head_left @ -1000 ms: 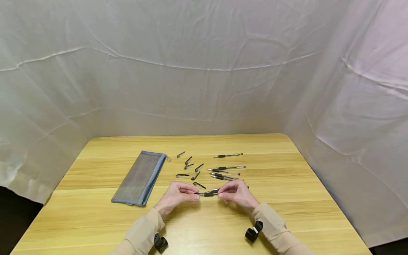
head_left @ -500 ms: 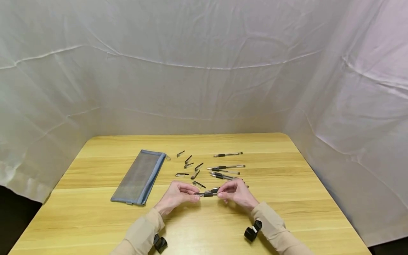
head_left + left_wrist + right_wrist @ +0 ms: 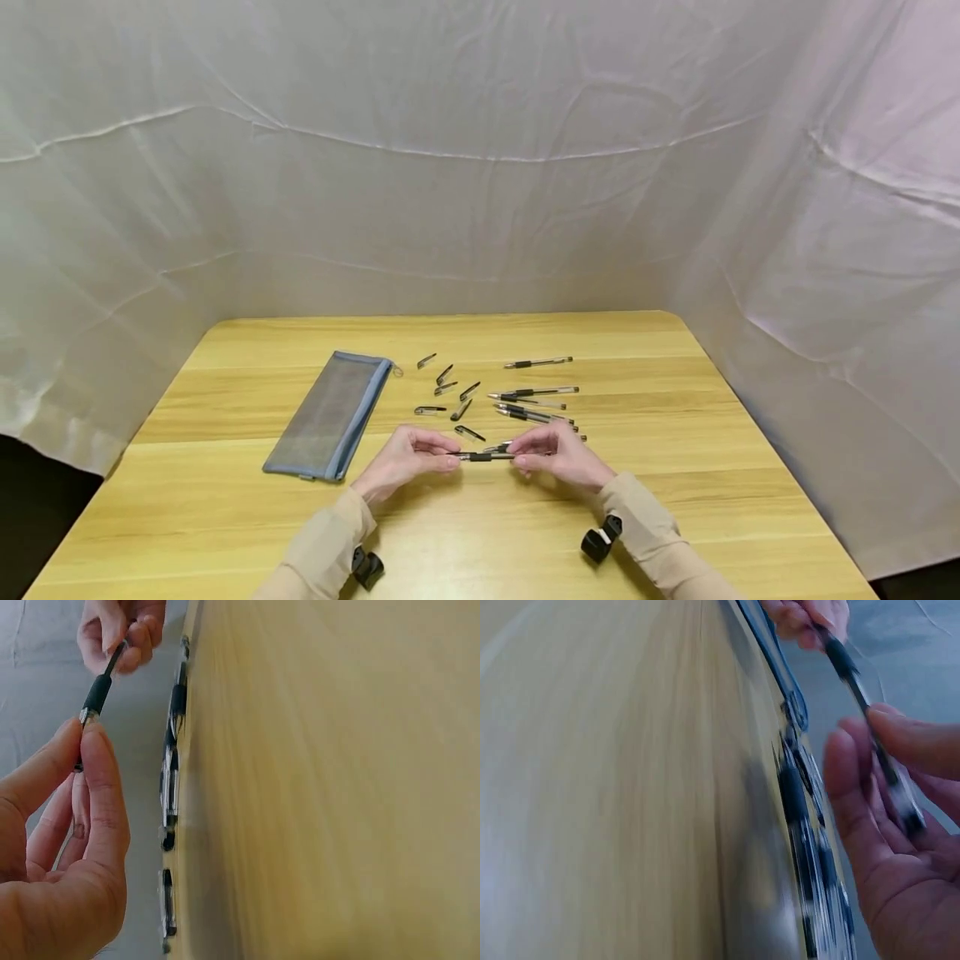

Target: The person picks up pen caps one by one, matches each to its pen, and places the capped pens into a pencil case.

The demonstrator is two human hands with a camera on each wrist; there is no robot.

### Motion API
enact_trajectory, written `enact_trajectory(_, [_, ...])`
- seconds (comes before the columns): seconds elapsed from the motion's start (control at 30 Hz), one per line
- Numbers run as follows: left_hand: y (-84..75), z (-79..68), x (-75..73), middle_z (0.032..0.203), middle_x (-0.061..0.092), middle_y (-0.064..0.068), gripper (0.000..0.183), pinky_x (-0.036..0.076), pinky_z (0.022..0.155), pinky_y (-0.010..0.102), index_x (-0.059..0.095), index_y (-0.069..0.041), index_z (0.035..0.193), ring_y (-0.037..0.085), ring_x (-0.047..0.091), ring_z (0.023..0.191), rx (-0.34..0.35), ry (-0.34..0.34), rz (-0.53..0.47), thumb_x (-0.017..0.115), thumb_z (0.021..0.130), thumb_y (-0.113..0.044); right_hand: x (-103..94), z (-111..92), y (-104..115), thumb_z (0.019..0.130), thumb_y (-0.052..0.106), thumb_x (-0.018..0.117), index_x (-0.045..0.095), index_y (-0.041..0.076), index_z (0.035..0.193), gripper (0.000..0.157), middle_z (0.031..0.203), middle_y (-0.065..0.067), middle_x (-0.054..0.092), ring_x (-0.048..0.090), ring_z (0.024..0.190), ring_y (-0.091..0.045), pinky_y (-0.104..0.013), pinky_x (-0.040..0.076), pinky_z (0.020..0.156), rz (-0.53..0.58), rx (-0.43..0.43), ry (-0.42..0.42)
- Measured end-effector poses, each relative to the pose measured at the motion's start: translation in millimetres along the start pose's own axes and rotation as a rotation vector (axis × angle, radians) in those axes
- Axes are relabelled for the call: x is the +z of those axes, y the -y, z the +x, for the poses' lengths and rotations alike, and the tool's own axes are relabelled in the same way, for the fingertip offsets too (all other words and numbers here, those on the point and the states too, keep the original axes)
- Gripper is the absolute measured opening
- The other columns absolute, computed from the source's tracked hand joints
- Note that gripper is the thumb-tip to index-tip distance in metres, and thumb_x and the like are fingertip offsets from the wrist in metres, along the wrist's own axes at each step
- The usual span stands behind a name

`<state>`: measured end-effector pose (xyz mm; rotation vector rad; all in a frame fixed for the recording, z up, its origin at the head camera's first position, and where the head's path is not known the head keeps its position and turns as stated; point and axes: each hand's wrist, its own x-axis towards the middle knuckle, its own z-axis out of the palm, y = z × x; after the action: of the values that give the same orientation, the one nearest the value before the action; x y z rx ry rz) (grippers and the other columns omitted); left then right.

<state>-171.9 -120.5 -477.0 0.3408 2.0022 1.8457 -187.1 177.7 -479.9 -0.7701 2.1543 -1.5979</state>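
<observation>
A gel pen with a black rubber grip (image 3: 481, 457) is held level between both hands, just above the table. My left hand (image 3: 408, 462) pinches the clear cap (image 3: 85, 717) at the pen's tip end between thumb and fingertips, which hide most of it. My right hand (image 3: 558, 457) pinches the pen's barrel (image 3: 859, 691) with thumb and fingers. Just behind the hands lie several uncapped pens (image 3: 534, 392), partly hidden by the right hand. Left of these, several loose black-and-clear pen caps (image 3: 461, 409) lie scattered.
A grey mesh zip pouch (image 3: 326, 417) with blue edging lies flat at the left on the wooden table (image 3: 480, 533). White cloth (image 3: 480, 208) hangs around the back and sides of the table.
The left hand and the pen's grip have shifted slightly left. The right hand still pinches the barrel, and the loose pens and caps stay in place.
</observation>
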Motion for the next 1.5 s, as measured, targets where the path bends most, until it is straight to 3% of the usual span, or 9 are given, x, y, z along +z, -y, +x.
enact_trajectory(0.13, [-0.6, -2.6, -6.5, 0.096, 0.076, 0.020, 0.026, 0.056, 0.072, 0.021, 0.073, 0.006, 0.106, 0.008, 0.066, 0.076, 0.058, 0.009, 0.211, 0.078, 0.086, -0.009, -9.2, -6, -3, 0.089, 0.005, 0.072, 0.071, -0.005, 0.106, 0.019, 0.096, -0.028, 0.072, 0.069, 0.076, -0.010, -0.026, 0.060, 0.074, -0.074, 0.005, 0.031])
enact_trajectory(0.3, [0.0, -2.3, -8.1, 0.091, 0.077, 0.010, 0.016, 0.049, 0.065, 0.019, 0.078, -0.005, 0.096, 0.003, 0.058, 0.070, 0.142, 0.019, 0.460, 0.081, 0.085, -0.016, -14.7, -12, -6, 0.087, 0.008, 0.076, 0.074, 0.001, 0.100, 0.015, 0.092, -0.016, 0.074, 0.064, 0.076, -0.002, -0.020, 0.056, 0.074, -0.219, 0.028, 0.048])
enact_trajectory(0.4, [0.0, -1.8, -6.3, 0.087, 0.076, 0.004, 0.014, 0.043, 0.060, 0.018, 0.079, -0.009, 0.091, 0.004, 0.052, 0.065, 0.146, 0.015, 0.535, 0.083, 0.082, -0.018, -14.9, -14, -8, 0.087, 0.010, 0.076, 0.074, 0.005, 0.098, 0.012, 0.087, -0.010, 0.073, 0.059, 0.073, 0.001, -0.019, 0.053, 0.069, -0.298, 0.023, 0.078])
enact_trajectory(0.6, [0.4, -0.3, -0.3, 0.085, 0.075, 0.001, 0.012, 0.042, 0.062, 0.020, 0.080, -0.010, 0.088, 0.005, 0.051, 0.068, 0.110, -0.005, 0.579, 0.086, 0.079, -0.016, -12.5, -14, -10, 0.088, 0.009, 0.075, 0.075, 0.008, 0.095, 0.007, 0.081, -0.001, 0.068, 0.050, 0.068, 0.004, -0.016, 0.046, 0.062, -0.413, -0.013, 0.096])
enact_trajectory(0.9, [5.1, 1.8, 6.7, 0.086, 0.075, -0.003, 0.012, 0.048, 0.074, 0.027, 0.080, -0.015, 0.083, 0.010, 0.060, 0.079, 0.066, -0.084, 0.627, 0.089, 0.075, -0.019, -10.9, -12, -10, 0.086, 0.011, 0.077, 0.076, 0.013, 0.091, 0.006, 0.081, 0.008, 0.063, 0.050, 0.072, 0.000, -0.018, 0.044, 0.070, -0.600, -0.054, 0.024])
enact_trajectory(1.1, [5.9, 2.1, 7.0, 0.085, 0.075, -0.003, 0.013, 0.050, 0.076, 0.028, 0.080, -0.015, 0.083, 0.011, 0.062, 0.080, 0.069, -0.091, 0.626, 0.089, 0.074, -0.018, -9.5, -11, -10, 0.085, 0.012, 0.078, 0.077, 0.015, 0.090, 0.006, 0.080, 0.009, 0.061, 0.051, 0.075, -0.004, -0.021, 0.042, 0.075, -0.619, -0.063, 0.008])
enact_trajectory(1.5, [6.0, 1.4, 6.2, 0.087, 0.075, -0.001, 0.015, 0.051, 0.083, 0.036, 0.080, -0.012, 0.086, 0.013, 0.062, 0.085, 0.052, -0.081, 0.586, 0.089, 0.075, -0.016, -10.1, -11, -11, 0.084, 0.010, 0.078, 0.077, 0.013, 0.092, 0.009, 0.080, 0.005, 0.061, 0.050, 0.074, -0.002, -0.019, 0.045, 0.069, -0.582, -0.061, 0.004])
